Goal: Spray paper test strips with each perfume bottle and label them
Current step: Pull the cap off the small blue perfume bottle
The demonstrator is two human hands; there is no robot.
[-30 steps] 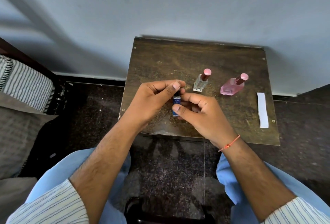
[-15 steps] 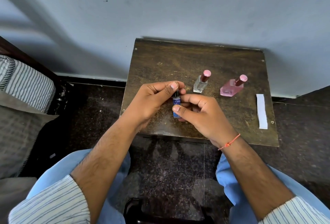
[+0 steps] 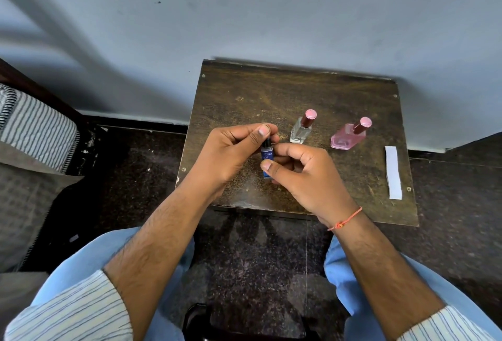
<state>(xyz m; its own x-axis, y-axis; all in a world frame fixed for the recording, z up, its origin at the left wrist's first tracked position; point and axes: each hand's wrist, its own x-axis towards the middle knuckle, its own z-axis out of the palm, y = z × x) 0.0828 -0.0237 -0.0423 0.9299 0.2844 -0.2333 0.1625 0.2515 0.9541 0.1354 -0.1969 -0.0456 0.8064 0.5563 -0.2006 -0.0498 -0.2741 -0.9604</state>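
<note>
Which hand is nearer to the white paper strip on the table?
The right hand. It holds the small blue bottle near the table's middle, well left of the paper strip. The left hand is farther left, gripping the bottle's cap.

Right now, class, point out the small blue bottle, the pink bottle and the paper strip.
small blue bottle [image 3: 267, 154], head view, blue label.
pink bottle [image 3: 345, 141], head view, pink glass body.
paper strip [image 3: 393, 172], head view, strip's middle.

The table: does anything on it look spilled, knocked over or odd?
Nothing stands out. The clear bottle and pink bottle stand capped on the worn table, the paper strip lies flat by its right edge, and no spill shows. Both hands, left and right, hold the small blue bottle.
</note>
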